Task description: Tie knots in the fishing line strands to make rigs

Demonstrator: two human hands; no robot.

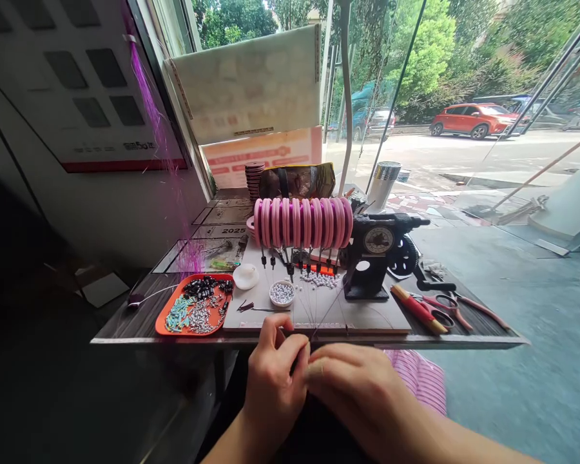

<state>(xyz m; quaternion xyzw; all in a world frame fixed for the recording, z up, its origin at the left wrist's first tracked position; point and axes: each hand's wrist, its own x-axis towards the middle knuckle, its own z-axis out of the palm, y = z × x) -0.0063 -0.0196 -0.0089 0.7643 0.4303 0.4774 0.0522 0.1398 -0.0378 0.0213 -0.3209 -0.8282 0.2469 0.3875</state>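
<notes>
My left hand (276, 372) and my right hand (360, 380) meet just in front of the table's near edge, fingertips pinched together. Fine lines (314, 314) run down to them from a row of pink spools (302, 222), and the pinched ends are hidden by the fingers. The spools sit side by side on the shaft of a black hand-cranked winder (366, 258). Small black pieces (290, 269) dangle below the spools. Beyond my left hand stands a small white dish of silvery beads (281, 294).
On the left is an orange tray (160, 320) of small black, silver and turquoise parts. A white lid (245, 276) lies beside it. Scissors (443, 301), a red-and-yellow-handled tool (418, 309) and pliers (483, 312) lie right. Loose white beads (321, 280) lie under the spools.
</notes>
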